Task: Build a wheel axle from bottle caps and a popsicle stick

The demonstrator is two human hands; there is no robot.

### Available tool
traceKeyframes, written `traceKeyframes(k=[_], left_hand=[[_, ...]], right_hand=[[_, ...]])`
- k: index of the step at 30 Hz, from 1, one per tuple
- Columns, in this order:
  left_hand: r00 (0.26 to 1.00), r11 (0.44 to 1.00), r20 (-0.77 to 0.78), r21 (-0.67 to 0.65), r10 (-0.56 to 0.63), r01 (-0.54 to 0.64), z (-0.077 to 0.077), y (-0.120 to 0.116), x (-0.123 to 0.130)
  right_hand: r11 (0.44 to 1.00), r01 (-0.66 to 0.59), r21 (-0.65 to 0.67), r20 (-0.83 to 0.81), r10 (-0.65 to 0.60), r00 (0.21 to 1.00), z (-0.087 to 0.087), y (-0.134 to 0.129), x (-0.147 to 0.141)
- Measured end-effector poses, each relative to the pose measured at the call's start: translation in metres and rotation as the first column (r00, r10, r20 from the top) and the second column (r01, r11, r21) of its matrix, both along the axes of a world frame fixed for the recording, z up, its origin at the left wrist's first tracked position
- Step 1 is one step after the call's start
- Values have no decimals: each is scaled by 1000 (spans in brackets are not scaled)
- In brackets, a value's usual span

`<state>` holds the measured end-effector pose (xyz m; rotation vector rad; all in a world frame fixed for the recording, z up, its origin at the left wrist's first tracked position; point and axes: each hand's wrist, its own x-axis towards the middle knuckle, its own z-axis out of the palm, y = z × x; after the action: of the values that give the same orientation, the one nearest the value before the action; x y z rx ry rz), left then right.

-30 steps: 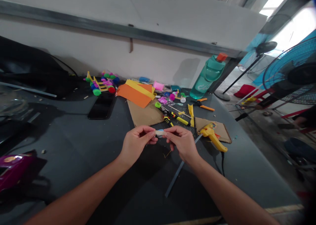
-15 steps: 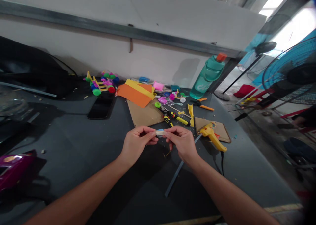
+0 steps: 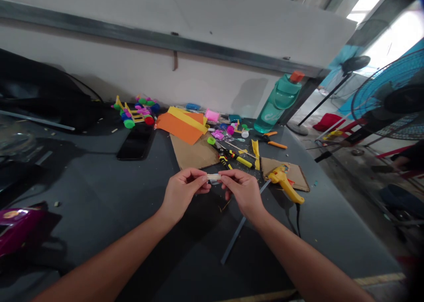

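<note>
Between my two hands a small bundle of pale sticks [image 3: 213, 177] is held level, pinched at both ends. My left hand [image 3: 183, 190] has thumb and fingers closed on its left end. The right end is pinched by my right hand [image 3: 241, 190]. Something bluish shows just behind the sticks, too small to make out. Beyond the hands lie a cardboard piece [image 3: 190, 152] and pliers with yellow and black handles [image 3: 225, 162]. To the right, a yellow glue gun [image 3: 286, 185] rests on another cardboard piece [image 3: 300, 178].
Orange sheets [image 3: 182, 127], a black phone [image 3: 135, 143], colourful small models [image 3: 137, 112] and a teal bottle [image 3: 276, 105] stand or lie toward the wall. A grey strip [image 3: 235, 240] lies near my right forearm. A magenta object [image 3: 21, 227] sits at left.
Both hands have shifted very slightly left with the sticks, which now show a little more clearly between the fingertips. Both grips stay closed.
</note>
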<state>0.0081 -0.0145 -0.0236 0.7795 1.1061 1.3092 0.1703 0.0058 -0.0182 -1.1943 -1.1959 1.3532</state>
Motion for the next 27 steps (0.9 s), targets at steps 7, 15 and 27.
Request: traceKeyframes(k=[7, 15, 27], left_hand=[[998, 998, -11, 28, -54, 55, 1, -2, 1], [999, 999, 2, 12, -50, 50, 2, -2, 1], [1000, 1000, -17, -12, -10, 10, 1, 0, -1]], right_hand=[[998, 21, 55, 93, -26, 995, 4, -1, 1], [997, 26, 68, 141, -36, 989, 6, -2, 1], [998, -28, 62, 115, 21, 993, 5, -2, 1]])
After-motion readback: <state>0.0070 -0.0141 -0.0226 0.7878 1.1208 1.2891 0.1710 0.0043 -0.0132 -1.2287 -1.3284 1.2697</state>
